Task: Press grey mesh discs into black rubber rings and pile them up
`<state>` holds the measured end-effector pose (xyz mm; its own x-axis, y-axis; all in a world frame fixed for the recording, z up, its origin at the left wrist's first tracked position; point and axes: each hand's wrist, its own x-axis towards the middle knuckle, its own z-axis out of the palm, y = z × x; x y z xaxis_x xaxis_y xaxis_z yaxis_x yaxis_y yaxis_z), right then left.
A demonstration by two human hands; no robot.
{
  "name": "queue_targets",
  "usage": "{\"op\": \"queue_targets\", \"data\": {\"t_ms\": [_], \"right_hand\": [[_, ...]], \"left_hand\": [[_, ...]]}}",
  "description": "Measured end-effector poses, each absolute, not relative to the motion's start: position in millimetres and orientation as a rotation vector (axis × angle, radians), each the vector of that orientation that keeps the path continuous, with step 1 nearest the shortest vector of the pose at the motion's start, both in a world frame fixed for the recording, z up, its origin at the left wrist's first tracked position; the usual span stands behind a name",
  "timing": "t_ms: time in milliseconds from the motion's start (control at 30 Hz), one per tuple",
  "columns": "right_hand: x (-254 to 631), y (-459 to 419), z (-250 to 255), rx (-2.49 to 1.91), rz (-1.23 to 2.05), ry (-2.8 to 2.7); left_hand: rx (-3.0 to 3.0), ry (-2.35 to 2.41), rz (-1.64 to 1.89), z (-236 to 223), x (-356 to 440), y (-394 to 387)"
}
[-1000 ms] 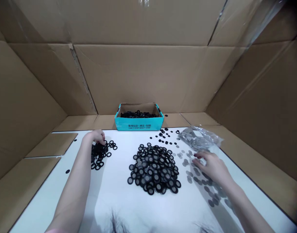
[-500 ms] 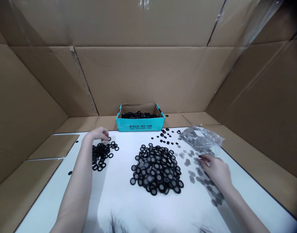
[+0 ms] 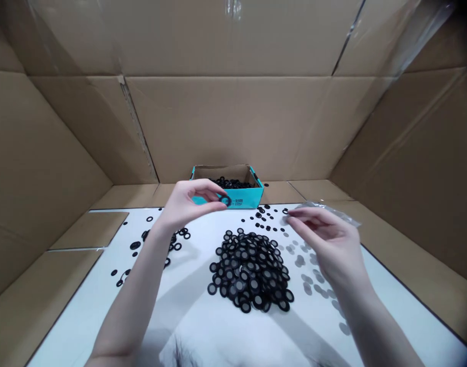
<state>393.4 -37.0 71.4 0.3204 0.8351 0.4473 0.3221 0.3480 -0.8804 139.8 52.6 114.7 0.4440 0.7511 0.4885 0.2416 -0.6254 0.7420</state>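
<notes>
My left hand [image 3: 195, 203] is raised in front of the teal box, pinching a black ring [image 3: 225, 200] between thumb and fingertips. To the right, my right hand [image 3: 325, 237] is closed in a pinch on a thin grey disc [image 3: 285, 219], only partly visible at the fingertips. Between and below both hands lies a large heap of black rings with grey centres [image 3: 252, 270]. Loose black rings [image 3: 177, 246] lie left of it, partly hidden by my left forearm. Grey translucent discs [image 3: 307, 279] are scattered beside and under my right arm.
The teal box [image 3: 244, 198] at the back holds many black rings. A clear plastic bag [image 3: 344, 216] lies behind my right hand. Small black pieces [image 3: 258, 215] are strewn in front of the box. Cardboard walls [image 3: 233, 122] enclose the white table [image 3: 195, 316].
My left hand has lifted from the loose rings and moved right, carrying a black ring. My right hand has risen from the scattered discs and moved left, with a grey disc at its fingertips.
</notes>
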Motion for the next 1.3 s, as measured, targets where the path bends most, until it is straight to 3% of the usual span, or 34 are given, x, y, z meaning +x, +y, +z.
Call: {"op": "queue_targets", "data": {"t_ms": [300,600,733,1033,1300], "right_hand": [[320.0,-30.0,98.6,-0.862,0.453,-1.275],[308.5,-26.6,102.1,-0.818,0.336,-1.271],[312.2,-21.8,100.9,-0.908,0.448,-1.386],[322.1,-19.7,104.6,-0.893,0.198,-1.634],[326.9,-18.0,108.1,-0.911,0.199,-1.779]], "left_hand": [[2.11,0.433,1.33,125.5,151.3,16.7],[2.148,0.421,1.428,125.5,156.1,15.1],[2.147,0.424,1.502,124.8,158.2,14.0],[2.15,0.598,1.28,133.1,157.4,10.5],[2.206,0.693,1.252,135.7,157.8,10.5]]}}
